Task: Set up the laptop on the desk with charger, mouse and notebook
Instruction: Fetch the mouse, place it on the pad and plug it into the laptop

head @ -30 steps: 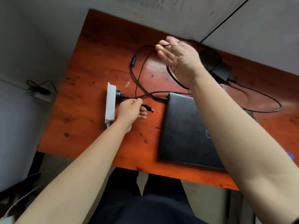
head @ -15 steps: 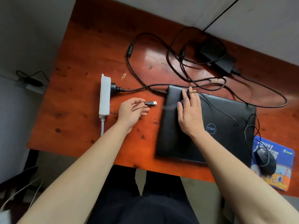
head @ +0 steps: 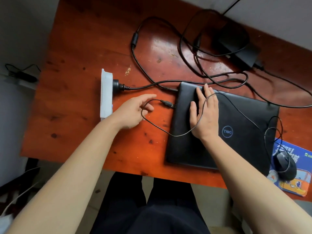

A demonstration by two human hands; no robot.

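Right hand [head: 203, 114] lies flat, palm down, fingers spread, on the lid of the closed black laptop [head: 219, 129], near its left edge; a thin mouse cable [head: 168, 132] loops over the back of this hand. Left hand [head: 133, 110] hovers open and empty just left of the laptop, fingers loosely extended, slightly blurred. The cable's USB plug [head: 168, 103] sits at the laptop's left edge, just beyond the left fingertips; whether it is fully seated cannot be told. Surface is a worn red-brown wooden desk [head: 76, 98] against a grey wall. Left of the left hand: white power strip [head: 106, 95] with one black plug. Beyond the right hand: charger brick [head: 239, 51] with tangled cords. Far right of the right hand: mouse [head: 285, 168] resting on a colourful notebook [head: 292, 183].
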